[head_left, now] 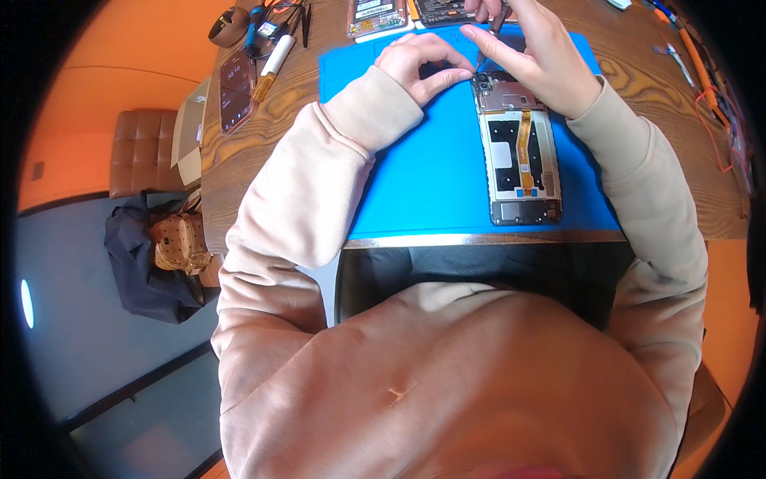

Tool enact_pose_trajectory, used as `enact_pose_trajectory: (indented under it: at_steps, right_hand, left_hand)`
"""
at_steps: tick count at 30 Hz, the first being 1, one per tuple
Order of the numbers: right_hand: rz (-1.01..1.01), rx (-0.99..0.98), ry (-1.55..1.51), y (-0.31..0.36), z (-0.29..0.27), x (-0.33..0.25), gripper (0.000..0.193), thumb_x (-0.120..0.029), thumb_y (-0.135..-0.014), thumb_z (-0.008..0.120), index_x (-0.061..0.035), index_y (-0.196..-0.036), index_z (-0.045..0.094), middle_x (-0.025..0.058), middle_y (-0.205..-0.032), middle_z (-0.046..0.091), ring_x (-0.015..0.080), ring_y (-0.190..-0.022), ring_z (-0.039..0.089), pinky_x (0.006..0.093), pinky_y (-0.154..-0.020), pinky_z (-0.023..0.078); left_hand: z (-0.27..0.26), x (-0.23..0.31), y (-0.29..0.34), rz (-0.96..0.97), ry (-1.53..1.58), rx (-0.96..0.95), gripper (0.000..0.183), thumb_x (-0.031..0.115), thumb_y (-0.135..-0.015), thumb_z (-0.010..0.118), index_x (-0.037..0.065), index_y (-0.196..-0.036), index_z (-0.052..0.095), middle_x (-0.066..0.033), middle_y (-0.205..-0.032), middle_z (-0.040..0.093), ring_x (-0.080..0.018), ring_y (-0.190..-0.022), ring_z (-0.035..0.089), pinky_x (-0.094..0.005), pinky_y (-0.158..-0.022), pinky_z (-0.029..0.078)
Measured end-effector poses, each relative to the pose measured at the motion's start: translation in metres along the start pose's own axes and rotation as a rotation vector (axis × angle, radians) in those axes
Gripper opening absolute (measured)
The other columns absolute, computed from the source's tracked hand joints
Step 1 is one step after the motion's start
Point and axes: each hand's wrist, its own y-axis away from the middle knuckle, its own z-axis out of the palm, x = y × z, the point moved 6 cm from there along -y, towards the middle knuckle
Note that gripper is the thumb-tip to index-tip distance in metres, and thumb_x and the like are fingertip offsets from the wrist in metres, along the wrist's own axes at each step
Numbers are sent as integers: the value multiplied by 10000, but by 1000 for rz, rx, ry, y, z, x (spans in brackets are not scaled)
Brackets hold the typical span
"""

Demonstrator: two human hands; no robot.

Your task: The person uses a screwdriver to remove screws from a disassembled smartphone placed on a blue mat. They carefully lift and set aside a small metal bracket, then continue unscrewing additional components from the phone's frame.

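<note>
An opened smartphone [503, 152] lies lengthwise on a blue work mat [423, 176], its inside facing up. A metal plate covers its upper part, and an orange ribbon cable [524, 152] runs down the middle. My right hand [542, 60] is above the phone's top end, its fingers round a dark, slim screwdriver [496, 22] that points down to the upper left corner. At that same corner my left hand [419, 65] has thumb and forefinger pinched together. Whatever lies between those fingertips is too small to make out.
Two more opened phones, one with a clear frame [377, 16] and one dark [443, 11], lie at the mat's far edge. A phone with a lit screen [237, 92], a white-handled brush [274, 68] and cables are at the left. Orange-handled tools [694, 56] line the right.
</note>
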Motion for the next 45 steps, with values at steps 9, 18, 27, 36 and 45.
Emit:
enact_pose_trajectory:
  at_steps: [9, 18, 27, 36, 45]
  right_hand:
    - [-92, 32, -27, -3, 3, -8, 243, -81, -854, 643, -50, -1015, 463, 141, -946, 500, 315, -925, 510, 395, -868, 425]
    - [2, -15, -79, -2, 1, -14, 240, -70, -870, 641, -50, -1037, 471, 148, -924, 490, 322, -896, 515, 403, -822, 430]
    - [-46, -31, 23, -7, 0, -18, 265, -52, -842, 599, -69, -1069, 463, 147, -944, 496, 306, -909, 537, 413, -805, 453]
    - [141, -21, -229, -3, -8, -28, 261, 8, -867, 645, -72, -990, 429, 85, -916, 508, 204, -813, 506, 318, -720, 445]
    - [-23, -8, -250, 7, 7, -18, 247, 16, -872, 644, -52, -959, 423, 100, -909, 497, 211, -803, 501, 322, -728, 447]
  left_hand:
    - [3, -8, 0, -60, 120, 47, 178, 281, -942, 740, 142, -1036, 797, -82, -1018, 713, -233, -970, 678, -358, -877, 565]
    - [1, -5, 0, -39, 68, 47, 189, 267, -943, 741, 120, -1050, 795, -79, -1038, 715, -225, -959, 680, -348, -864, 564]
    - [2, -8, 3, -11, 103, 57, 208, 278, -950, 734, 113, -1061, 793, -82, -1034, 708, -227, -951, 683, -344, -864, 566]
    - [7, -11, 2, -9, 61, 73, 227, 304, -957, 728, 117, -1066, 796, -72, -1010, 718, -209, -948, 695, -340, -857, 579]
    - [2, -3, 6, -136, 195, 82, 119, 102, -938, 747, 11, -1002, 705, -86, -930, 663, -181, -882, 640, -299, -801, 526]
